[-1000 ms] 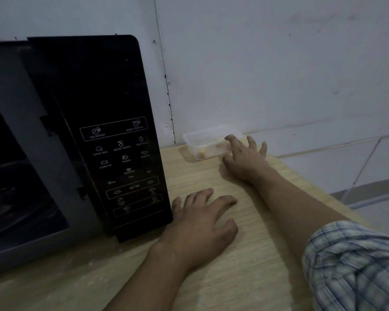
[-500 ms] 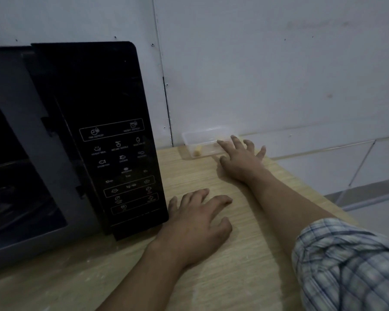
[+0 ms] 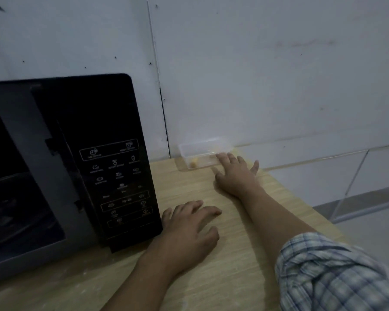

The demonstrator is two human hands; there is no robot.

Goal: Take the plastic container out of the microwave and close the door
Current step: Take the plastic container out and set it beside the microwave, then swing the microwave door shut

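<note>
Plastic container (image 3: 202, 154) is sitting on the desk (image 3: 245, 254) against the wall, touching the fingertips of the flat, spread right hand (image 3: 235, 173).

microwave (image 3: 43, 176): dark grey body around a black cavity
control panel (image 3: 119, 182): glossy black, pale outlined symbols, a few orange-tinted marks low down
plastic container (image 3: 202, 153): clear and colourless, with small yellow bits inside
table (image 3: 211, 277): light wood-grain, pale tan with fine streaks
wall (image 3: 267, 75): plain whitish grey panels, a dark seam between them, small dark specks
sleeve (image 3: 337, 274): plaid, white crossed with blue and grey lines, near right
floor (image 3: 380, 232): pale grey
</note>
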